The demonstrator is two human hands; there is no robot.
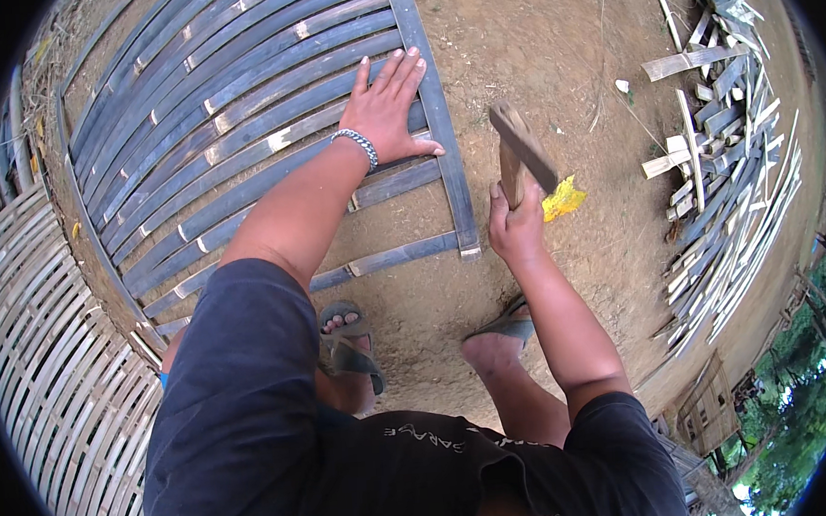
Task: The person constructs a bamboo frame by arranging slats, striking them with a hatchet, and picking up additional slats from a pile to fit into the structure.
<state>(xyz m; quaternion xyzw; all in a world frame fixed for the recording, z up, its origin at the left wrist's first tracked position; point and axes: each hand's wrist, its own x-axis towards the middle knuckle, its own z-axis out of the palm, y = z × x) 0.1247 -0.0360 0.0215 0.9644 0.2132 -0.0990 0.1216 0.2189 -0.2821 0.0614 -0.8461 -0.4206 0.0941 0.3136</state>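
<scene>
My left hand (387, 108) lies with fingers spread on a panel of dark bamboo slats, pressing near its right edge. The panel (262, 106) rests on the ground, its slats running between a rail on the left and another rail (438, 133) on the right. A wooden mallet (526, 147) is gripped in my right hand (517, 225), to the right of the panel and apart from it. Its blocky head points up and away from me, partly covering the handle.
A yellow leaf (564, 199) lies on the bare dirt beside the mallet. Cut bamboo strips and offcuts (726, 201) are heaped at the right. Another slatted bamboo panel (71, 392) stretches along the left. My sandalled feet (347, 342) stand close to the panel's near edge.
</scene>
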